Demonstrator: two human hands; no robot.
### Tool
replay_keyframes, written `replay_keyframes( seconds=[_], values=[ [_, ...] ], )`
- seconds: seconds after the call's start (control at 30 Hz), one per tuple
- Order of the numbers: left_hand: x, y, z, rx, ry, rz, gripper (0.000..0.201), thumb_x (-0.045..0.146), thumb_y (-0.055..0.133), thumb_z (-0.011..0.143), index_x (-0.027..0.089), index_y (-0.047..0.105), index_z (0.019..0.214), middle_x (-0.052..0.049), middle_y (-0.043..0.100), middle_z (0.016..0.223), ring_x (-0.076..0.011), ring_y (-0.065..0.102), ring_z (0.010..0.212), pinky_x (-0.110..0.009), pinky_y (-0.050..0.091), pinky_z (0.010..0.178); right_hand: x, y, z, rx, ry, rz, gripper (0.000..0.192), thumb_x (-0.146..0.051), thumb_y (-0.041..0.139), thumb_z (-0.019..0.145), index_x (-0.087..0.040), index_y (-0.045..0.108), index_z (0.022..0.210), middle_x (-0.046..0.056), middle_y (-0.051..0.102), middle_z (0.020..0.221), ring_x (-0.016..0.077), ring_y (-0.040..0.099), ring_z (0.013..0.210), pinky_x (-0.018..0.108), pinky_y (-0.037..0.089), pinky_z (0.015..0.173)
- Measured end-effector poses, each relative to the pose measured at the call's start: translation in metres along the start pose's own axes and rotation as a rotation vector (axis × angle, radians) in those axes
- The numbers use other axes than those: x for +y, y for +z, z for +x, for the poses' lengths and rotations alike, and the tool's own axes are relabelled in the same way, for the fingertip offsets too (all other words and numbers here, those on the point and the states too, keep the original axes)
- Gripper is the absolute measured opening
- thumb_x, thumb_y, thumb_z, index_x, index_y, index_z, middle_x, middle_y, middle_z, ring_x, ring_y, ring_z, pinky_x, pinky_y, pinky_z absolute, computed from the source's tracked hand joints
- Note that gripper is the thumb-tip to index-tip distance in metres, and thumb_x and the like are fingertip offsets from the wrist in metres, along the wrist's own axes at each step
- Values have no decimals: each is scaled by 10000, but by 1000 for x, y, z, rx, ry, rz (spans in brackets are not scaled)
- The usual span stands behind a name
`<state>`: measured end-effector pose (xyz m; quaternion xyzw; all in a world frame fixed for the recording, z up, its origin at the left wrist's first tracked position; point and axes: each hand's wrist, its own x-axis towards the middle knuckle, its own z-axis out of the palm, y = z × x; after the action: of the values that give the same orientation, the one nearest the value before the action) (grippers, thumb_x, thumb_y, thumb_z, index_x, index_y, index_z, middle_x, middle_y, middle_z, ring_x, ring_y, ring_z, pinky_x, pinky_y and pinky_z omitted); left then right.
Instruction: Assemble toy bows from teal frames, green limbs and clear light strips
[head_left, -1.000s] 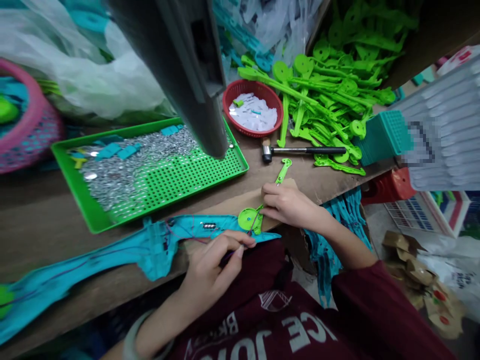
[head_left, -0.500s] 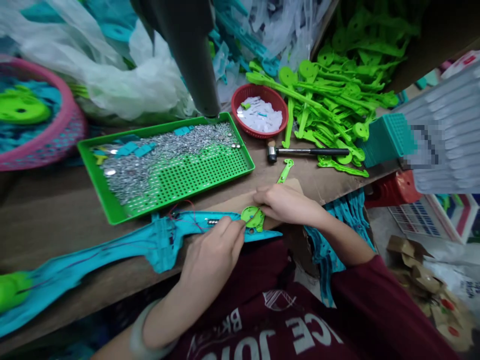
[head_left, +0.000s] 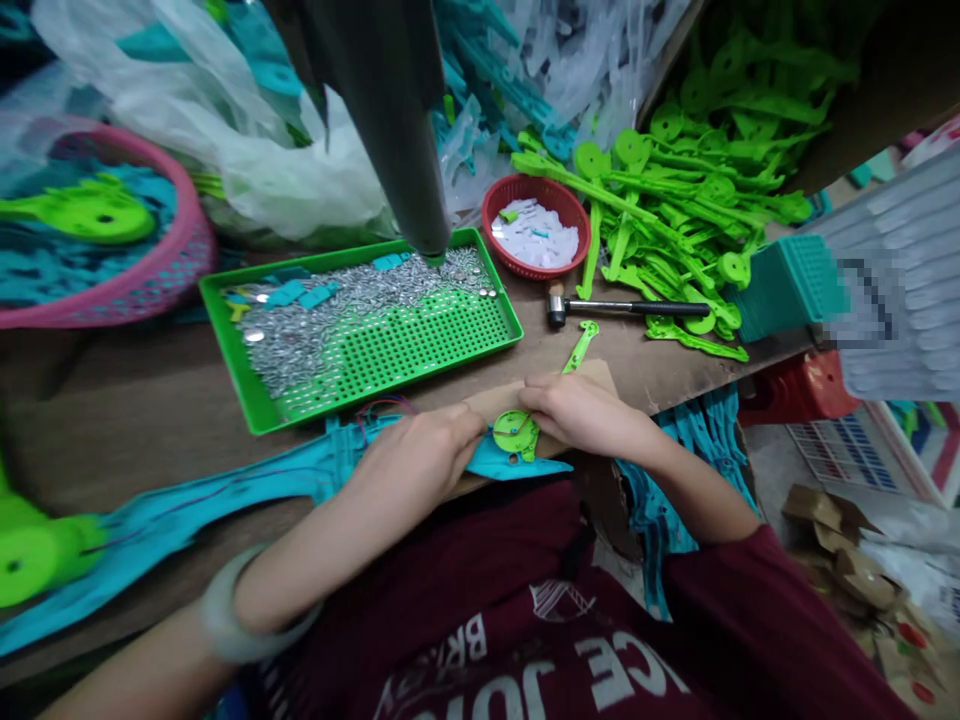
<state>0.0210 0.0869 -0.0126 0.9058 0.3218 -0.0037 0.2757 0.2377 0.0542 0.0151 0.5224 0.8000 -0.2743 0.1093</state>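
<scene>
A blue plastic shell (head_left: 217, 492), long and gun-like in outline, lies along the table's front edge with thin wires on it. On its right end sits a lime-green part with a round disc (head_left: 513, 432); a hooked green arm (head_left: 580, 346) shows beyond my right hand. My left hand (head_left: 420, 445) is closed over the shell, its fingertips just left of the disc. At the disc's right edge, my right hand (head_left: 589, 410) is closed in a pinch. A thin line crosses the disc between them. What either set of fingertips grips is hidden.
Behind the shell is a green tray (head_left: 420, 340) of small metal pieces. A hammer (head_left: 630, 306), a red basket (head_left: 536, 268) and piled green parts (head_left: 675, 230) lie to its right. A dark machine arm (head_left: 397, 130) hangs above; a pink basket (head_left: 191, 235) stands left.
My left hand has shifted left, off the disc's edge, and now covers more of the shell's middle. My right hand stays at the green part. The camera view has moved slightly.
</scene>
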Motion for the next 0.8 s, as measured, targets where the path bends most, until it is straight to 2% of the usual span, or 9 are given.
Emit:
replay_keyframes(
  seconds=[0.13, 0.23, 0.3, 0.47, 0.53, 0.63, 0.8],
  values=[
    [10, -2, 4, -66, -20, 140, 178, 184, 505, 889, 196, 664, 810, -53, 698, 721, -214, 668, 614, -278, 412, 528, 5, 19, -7, 171, -202, -114, 171, -148, 470, 1012, -149, 629, 1077, 86, 589, 1080, 164, 512, 808, 295, 358, 684],
    [18, -6, 9, -137, -60, 203, 185, 154, 501, 888, 176, 669, 814, -87, 715, 737, -259, 702, 639, -298, 436, 523, 1, 32, -13, 252, -308, -256, 224, -175, 440, 1040, -154, 610, 1184, 90, 594, 1054, 196, 517, 882, 317, 390, 701],
    [20, -10, 11, -185, -72, 239, 193, 139, 497, 896, 166, 670, 816, -106, 728, 759, -281, 723, 680, -308, 452, 542, -6, 38, -16, 291, -305, -317, 242, -171, 421, 1047, -141, 603, 1203, 96, 602, 1028, 215, 525, 928, 333, 419, 721],
    [20, -18, 15, -255, -20, 286, 165, 133, 527, 882, 164, 690, 877, -103, 759, 828, -263, 736, 737, -289, 457, 569, -29, 45, -20, 389, -322, -459, 253, -108, 380, 1025, -122, 631, 1002, 108, 602, 963, 244, 539, 942, 363, 441, 688],
    [17, -18, 16, -269, -8, 292, 173, 146, 525, 891, 161, 698, 893, -103, 763, 845, -257, 733, 748, -286, 450, 567, -34, 48, -22, 420, -336, -506, 281, -78, 355, 1014, -107, 634, 998, 115, 608, 958, 241, 546, 923, 362, 441, 666],
    [9, -18, 17, -257, 21, 292, 202, 152, 503, 908, 163, 704, 891, -91, 753, 835, -227, 713, 732, -272, 442, 571, -35, 54, -25, 447, -307, -528, 302, -73, 340, 1014, -92, 640, 1049, 130, 628, 1001, 242, 554, 934, 366, 461, 669],
    [-14, -27, 12, -185, 210, 118, 183, 243, 534, 935, 202, 691, 850, -42, 654, 847, -164, 644, 707, -255, 447, 620, -33, 65, -26, 463, -257, -509, 289, -75, 372, 1006, -77, 647, 1094, 165, 632, 1131, 266, 558, 1025, 383, 499, 703]
  ],
)
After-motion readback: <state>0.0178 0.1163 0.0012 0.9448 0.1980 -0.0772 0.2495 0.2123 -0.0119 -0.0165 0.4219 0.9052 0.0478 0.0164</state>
